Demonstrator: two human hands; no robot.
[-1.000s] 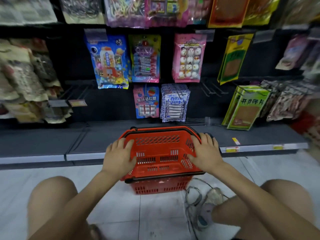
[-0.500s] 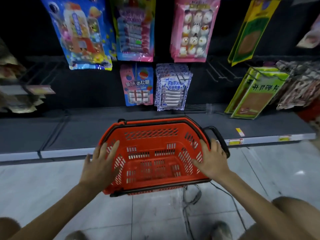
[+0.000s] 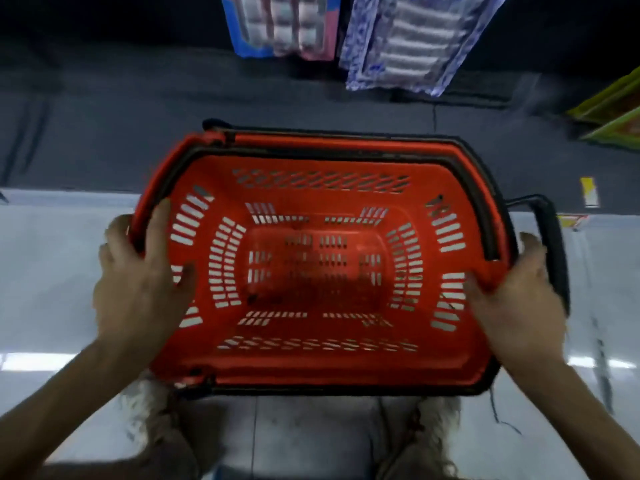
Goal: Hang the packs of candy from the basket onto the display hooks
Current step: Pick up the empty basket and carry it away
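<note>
Basket point(image 3: 322, 362), red, was over pale tiled floor point(image 3: 52, 271) before a dark grey shelf point(image 3: 104, 116); left hand point(image 3: 138, 285) and right hand point(image 3: 516, 303) each gripped a side rim. Candy packs point(image 3: 408, 46) hung above the shelf.

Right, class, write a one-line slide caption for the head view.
Left hand and right hand grip an empty red basket by its sides; candy packs hang behind.
</note>
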